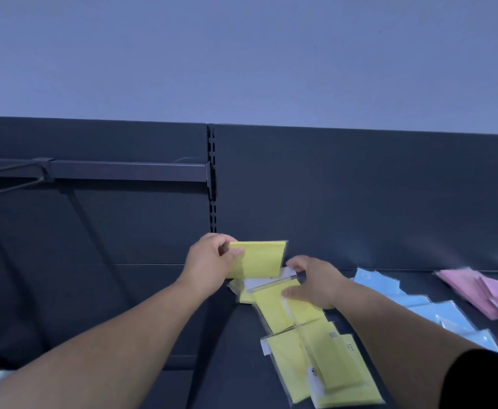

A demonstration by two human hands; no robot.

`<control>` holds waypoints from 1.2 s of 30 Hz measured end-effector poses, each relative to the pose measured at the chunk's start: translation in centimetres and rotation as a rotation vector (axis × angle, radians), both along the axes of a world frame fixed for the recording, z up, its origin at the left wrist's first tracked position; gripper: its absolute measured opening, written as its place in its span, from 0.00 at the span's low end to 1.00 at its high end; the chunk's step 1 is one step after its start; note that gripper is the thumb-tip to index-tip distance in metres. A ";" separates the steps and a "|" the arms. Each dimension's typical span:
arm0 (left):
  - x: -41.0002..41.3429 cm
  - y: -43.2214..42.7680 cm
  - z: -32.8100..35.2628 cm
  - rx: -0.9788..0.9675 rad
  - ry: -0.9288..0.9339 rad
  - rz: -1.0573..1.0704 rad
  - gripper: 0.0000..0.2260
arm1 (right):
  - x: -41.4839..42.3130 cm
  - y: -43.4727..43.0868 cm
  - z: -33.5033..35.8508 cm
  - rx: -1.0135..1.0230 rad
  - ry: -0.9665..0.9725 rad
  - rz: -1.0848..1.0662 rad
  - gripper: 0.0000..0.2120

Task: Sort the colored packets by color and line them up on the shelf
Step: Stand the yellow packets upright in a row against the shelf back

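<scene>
My left hand (pixel 211 262) grips a yellow packet (pixel 259 259) by its left edge and holds it upright above the far end of the shelf (pixel 242 335). Below it a row of yellow packets (pixel 309 349) runs toward me, overlapping one another. My right hand (pixel 315 283) rests on the far end of that yellow row, with thumb and fingers spread around a packet there. To the right lies a row of blue packets (pixel 436 311), and further right a row of pink packets (pixel 478 290).
The dark back panel (pixel 360 196) rises behind the shelf. A slotted upright (pixel 212 178) divides it, and a dark rail with wire brackets (pixel 109 171) sticks out on the left. The shelf's left edge drops off beside the yellow row.
</scene>
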State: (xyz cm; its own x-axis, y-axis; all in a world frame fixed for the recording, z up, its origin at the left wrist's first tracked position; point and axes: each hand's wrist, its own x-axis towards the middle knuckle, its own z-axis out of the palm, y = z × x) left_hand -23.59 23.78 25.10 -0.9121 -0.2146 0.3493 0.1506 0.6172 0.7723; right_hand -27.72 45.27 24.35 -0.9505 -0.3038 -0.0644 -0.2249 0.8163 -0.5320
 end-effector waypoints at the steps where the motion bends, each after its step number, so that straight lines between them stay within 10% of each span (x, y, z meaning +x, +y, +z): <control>1: -0.2 -0.3 -0.1 0.022 -0.009 0.022 0.03 | 0.1 0.1 -0.1 0.052 -0.038 0.012 0.30; 9: -1.0 -0.5 -0.7 0.131 -0.036 0.076 0.05 | 0.4 0.3 0.4 0.152 -0.076 0.012 0.22; 15: -1.2 0.4 -0.1 0.183 -0.034 0.061 0.06 | 0.3 1.3 0.8 -0.184 -0.126 -0.043 0.01; 36: -1.1 0.4 -0.2 0.244 -0.036 0.017 0.03 | 0.7 1.1 2.1 -0.080 -0.167 0.124 0.16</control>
State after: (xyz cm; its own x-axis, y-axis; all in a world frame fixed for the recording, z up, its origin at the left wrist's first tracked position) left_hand -24.73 24.14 24.87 -0.9187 -0.3040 0.2522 0.1112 0.4135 0.9037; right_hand -27.02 46.38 26.41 -0.8840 -0.4278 -0.1885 -0.2241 0.7417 -0.6321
